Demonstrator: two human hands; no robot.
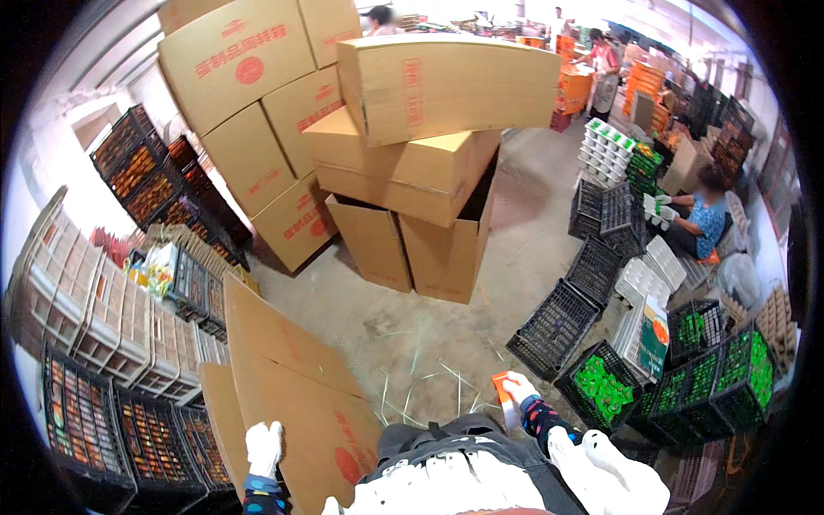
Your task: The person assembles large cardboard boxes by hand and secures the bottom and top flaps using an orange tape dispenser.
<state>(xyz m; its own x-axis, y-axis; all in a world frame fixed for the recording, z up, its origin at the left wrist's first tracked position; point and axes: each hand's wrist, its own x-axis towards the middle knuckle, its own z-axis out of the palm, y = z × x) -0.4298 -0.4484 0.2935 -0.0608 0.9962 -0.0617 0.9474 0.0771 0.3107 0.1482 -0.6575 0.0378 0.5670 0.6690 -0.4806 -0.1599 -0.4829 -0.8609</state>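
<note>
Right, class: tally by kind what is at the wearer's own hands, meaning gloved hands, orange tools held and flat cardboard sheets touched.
White-gloved hands: 2, left hand and right hand
Orange tool, in right hand: 1
Flat cardboard sheet, at left hand: 1
Total: 4

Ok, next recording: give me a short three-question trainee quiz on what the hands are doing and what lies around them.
1. True or false: the white-gloved left hand rests on the flattened brown cardboard sheet.
2. What does the right hand hold? A) a small orange and white object B) a green bottle C) a black crate
3. Fill in: the black plastic crate just right of the right hand holds ____ coloured items.

Key: 1 true; 2 A; 3 green. The left hand lies on the sheet's lower edge. The right hand is closed around the small object; what it is cannot be told. The tall stack of brown cardboard boxes stands apart across the concrete floor.
</note>
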